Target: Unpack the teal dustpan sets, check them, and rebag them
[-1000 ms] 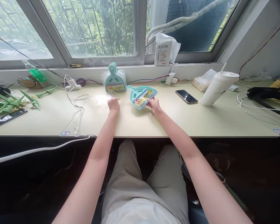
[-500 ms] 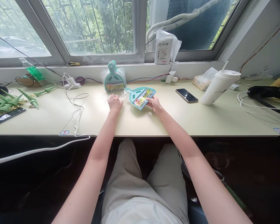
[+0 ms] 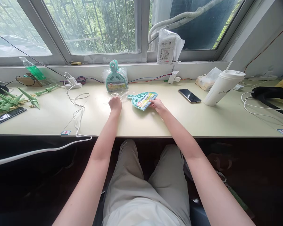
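Office-like workspace; long desk (image 3: 155,125) under windows (image 3: 91,28); cables (image 3: 76,106).
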A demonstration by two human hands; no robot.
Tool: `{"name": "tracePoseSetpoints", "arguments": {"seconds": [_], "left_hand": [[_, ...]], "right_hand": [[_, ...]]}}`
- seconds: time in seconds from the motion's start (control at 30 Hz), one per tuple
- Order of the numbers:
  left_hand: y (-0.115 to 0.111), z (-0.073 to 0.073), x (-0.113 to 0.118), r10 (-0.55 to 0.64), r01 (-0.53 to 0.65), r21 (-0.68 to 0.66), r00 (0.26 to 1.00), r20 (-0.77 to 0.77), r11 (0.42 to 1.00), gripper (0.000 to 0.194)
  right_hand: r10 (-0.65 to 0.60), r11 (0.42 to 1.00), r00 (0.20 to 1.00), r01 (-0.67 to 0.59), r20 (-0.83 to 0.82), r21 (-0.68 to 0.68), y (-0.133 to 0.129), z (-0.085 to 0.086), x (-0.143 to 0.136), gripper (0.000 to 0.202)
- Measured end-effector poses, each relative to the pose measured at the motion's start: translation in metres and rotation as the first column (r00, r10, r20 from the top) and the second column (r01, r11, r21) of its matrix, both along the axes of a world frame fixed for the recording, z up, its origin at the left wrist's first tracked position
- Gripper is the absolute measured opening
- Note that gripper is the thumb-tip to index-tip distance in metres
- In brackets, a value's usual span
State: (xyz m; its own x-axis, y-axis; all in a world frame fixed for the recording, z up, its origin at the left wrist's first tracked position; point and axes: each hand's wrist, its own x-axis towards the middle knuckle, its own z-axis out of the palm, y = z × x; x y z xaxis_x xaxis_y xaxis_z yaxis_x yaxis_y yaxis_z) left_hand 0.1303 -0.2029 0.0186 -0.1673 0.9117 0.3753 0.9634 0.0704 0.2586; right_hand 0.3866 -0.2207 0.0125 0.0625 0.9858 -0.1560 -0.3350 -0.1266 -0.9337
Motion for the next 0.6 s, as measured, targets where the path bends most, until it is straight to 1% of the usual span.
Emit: {"name": "tracePoseSetpoints", "arguments": {"seconds": [0.07, 0.2, 0.3, 0.37, 0.4, 0.43, 0.47, 0.53, 0.57, 0.6], "left_hand": [[-0.004, 0.003, 0.003, -0.052, 0.049, 0.082, 0.998, 0.032, 0.995, 0.034], [-0.012, 0.008, 0.009, -0.210, 0.185, 0.239, 0.974, 0.083, 0.953, 0.029], [-0.015, 0.009, 0.013, -0.320, 0.248, 0.336, 0.930, 0.179, 0.909, 0.025], [-0.017, 0.011, 0.016, -0.384, 0.266, 0.397, 0.887, 0.256, 0.879, 0.023], [-0.018, 0.012, 0.018, -0.411, 0.263, 0.434, 0.863, 0.294, 0.862, 0.025], [-0.018, 0.013, 0.019, -0.432, 0.244, 0.479, 0.838, 0.333, 0.843, 0.032], [-0.017, 0.014, 0.020, -0.445, 0.205, 0.530, 0.812, 0.378, 0.823, 0.045], [-0.014, 0.017, 0.019, -0.463, 0.084, 0.610, 0.735, 0.496, 0.788, 0.071], [-0.011, 0.018, 0.018, -0.481, 0.049, 0.609, 0.665, 0.571, 0.792, 0.079], [-0.008, 0.019, 0.016, -0.496, 0.037, 0.579, 0.564, 0.661, 0.814, 0.081]], "right_hand": [[0.017, 1.000, 1.000, -0.016, -0.007, 0.026, 0.001, 0.000, 0.003, 0.017], [0.136, 0.983, 0.991, -0.135, 0.001, 0.126, -0.001, 0.002, 0.005, 0.015], [0.205, 0.964, 0.979, -0.206, 0.023, 0.170, -0.005, 0.006, 0.001, 0.016], [0.205, 0.961, 0.978, -0.206, 0.024, 0.185, -0.007, 0.008, -0.003, 0.018], [0.193, 0.961, 0.981, -0.194, 0.020, 0.197, -0.008, 0.009, -0.004, 0.018], [0.177, 0.961, 0.984, -0.176, 0.014, 0.212, -0.009, 0.010, -0.005, 0.019], [0.160, 0.960, 0.987, -0.157, 0.008, 0.230, -0.009, 0.010, -0.006, 0.019], [0.128, 0.954, 0.992, -0.122, -0.002, 0.273, -0.009, 0.011, -0.005, 0.020], [0.114, 0.951, 0.994, -0.108, -0.004, 0.290, -0.009, 0.011, -0.004, 0.021], [0.105, 0.947, 0.995, -0.098, -0.004, 0.306, -0.009, 0.011, -0.004, 0.022]]}}
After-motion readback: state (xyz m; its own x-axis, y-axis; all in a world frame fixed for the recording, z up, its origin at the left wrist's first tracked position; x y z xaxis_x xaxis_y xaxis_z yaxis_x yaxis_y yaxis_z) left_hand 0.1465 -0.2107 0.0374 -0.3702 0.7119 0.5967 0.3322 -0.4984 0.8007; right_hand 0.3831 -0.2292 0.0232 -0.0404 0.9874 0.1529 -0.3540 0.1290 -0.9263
